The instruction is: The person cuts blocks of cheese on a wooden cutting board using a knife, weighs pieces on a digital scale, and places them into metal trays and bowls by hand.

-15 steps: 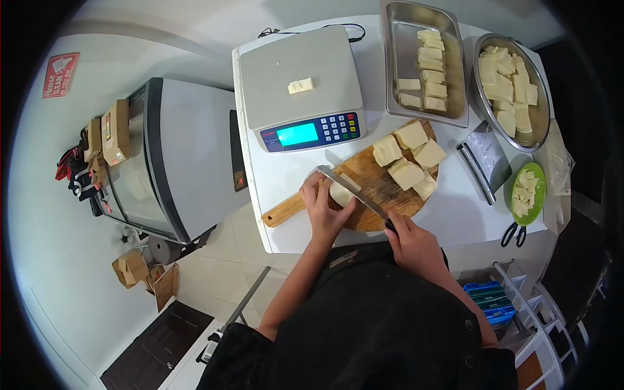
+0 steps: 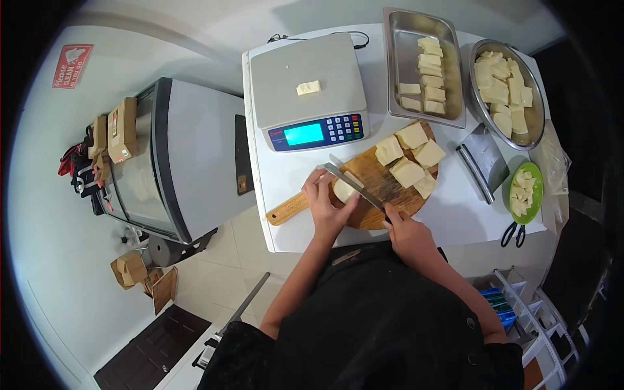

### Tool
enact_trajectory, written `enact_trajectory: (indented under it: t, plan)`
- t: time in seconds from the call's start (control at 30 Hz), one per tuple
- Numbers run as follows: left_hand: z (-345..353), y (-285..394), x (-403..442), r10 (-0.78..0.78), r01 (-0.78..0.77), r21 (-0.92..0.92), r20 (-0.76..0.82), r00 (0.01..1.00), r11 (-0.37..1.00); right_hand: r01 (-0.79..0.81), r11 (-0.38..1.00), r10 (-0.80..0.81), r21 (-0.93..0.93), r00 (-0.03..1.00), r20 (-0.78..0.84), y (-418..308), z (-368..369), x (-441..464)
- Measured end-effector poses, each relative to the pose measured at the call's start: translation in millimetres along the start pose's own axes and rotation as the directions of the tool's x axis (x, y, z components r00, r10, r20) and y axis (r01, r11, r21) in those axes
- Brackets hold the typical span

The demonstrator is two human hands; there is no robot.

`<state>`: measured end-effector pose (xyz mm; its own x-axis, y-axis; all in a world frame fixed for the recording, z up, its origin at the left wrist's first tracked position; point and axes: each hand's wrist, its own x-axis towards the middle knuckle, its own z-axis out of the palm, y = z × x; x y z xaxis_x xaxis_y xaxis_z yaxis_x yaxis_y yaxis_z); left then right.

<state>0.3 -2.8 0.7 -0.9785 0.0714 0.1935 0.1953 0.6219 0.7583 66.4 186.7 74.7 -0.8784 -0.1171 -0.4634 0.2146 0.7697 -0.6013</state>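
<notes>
A pale, cream-coloured block lies on the round wooden cutting board, near its handle. My left hand grips this block between thumb and fingers. In my right hand is the handle of a long knife. Its blade slants over the block, tip pointing up and left towards the scale; whether the edge has entered the block I cannot tell. Several more cream blocks sit together on the far right part of the board. What exactly the pale food is cannot be told.
A digital scale bears one small piece. A steel pan holds rows of pieces; an oval bowl holds larger slabs. At right are a bench scraper, a green bowl of scraps and black-handled scissors.
The view has shifted slightly. My right hand and the knife handle have moved a little away from my body. My left hand keeps its grip on the block.
</notes>
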Motion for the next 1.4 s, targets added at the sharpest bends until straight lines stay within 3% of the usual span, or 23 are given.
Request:
enact_trajectory:
  t: [0.17,0.27,0.4,0.57,0.97,1.07,1.1,1.17,1.2,1.23,1.3,1.33,1.4]
  plan:
    - [0.2,0.8,3.0,-0.02,0.021,0.041,-0.014,1.0,0.999,-0.026,1.0,0.025,0.016,1.0,0.006,0.3,-4.9,0.0]
    - [-2.0,6.3,5.6,-0.079,0.079,0.014,-0.027,0.997,0.997,0.014,0.95,0.001,0.313,0.999,-0.047,12.7,0.3,4.8]
    - [-4.1,7.1,5.9,-0.084,0.083,-0.015,-0.045,0.995,0.996,-0.042,0.9,0.046,0.433,0.999,0.002,10.8,-0.5,5.5]
    - [-4.9,7.0,5.0,-0.079,0.078,-0.02,-0.072,0.994,0.997,0.005,0.936,0.03,0.353,0.995,-0.091,2.9,1.7,-3.6]
    - [-4.5,6.6,2.7,-0.097,0.097,-0.001,-0.094,0.991,0.995,-0.091,0.937,0.174,0.337,0.958,-0.226,-10.6,-5.8,-27.8]
    - [-17.7,1.1,11.1,-0.045,0.021,-0.146,-0.165,0.985,0.989,0.183,0.976,-0.105,0.121,0.873,-0.476,-11.2,-22.4,-42.2]
    - [-27.8,1.1,19.5,-0.039,0.014,-0.15,-0.167,0.985,0.989,0.184,0.976,-0.106,0.117,0.869,-0.482,-11.8,-31.2,-47.5]
    - [-56.7,2.9,43.4,-0.304,0.241,-0.608,-0.001,0.953,0.757,0.218,0.964,-0.263,-0.15,0.852,-0.452,-13.4,-49.4,-59.5]
    - [-69.5,7.1,54.8,-0.303,0.237,-0.609,-0.007,0.953,0.757,0.234,0.931,-0.338,-0.28,0.842,-0.42,-12.8,-54.5,-62.2]
    - [-82.3,11.6,67.0,-0.205,0.25,-0.557,0.142,0.968,0.792,0.239,0.929,-0.344,-0.283,0.84,-0.419,-11.3,-57.4,-62.7]
    - [-102.8,27.7,82.8,-0.02,0.239,-0.451,0.437,0.899,0.86,0.315,0.856,-0.477,-0.411,0.789,-0.388,-8.5,-63.7,-62.8]
    - [-109.7,44.7,84.4,-0.019,0.234,-0.454,0.43,0.903,0.86,0.349,0.81,-0.54,-0.472,0.758,-0.366,-8.6,-65.9,-62.3]
    - [-114.9,76.6,86.2,0.234,-0.055,-0.282,0.654,0.719,0.958,0.371,0.789,-0.568,-0.49,0.744,-0.352,-9.9,-66.6,-62.2]
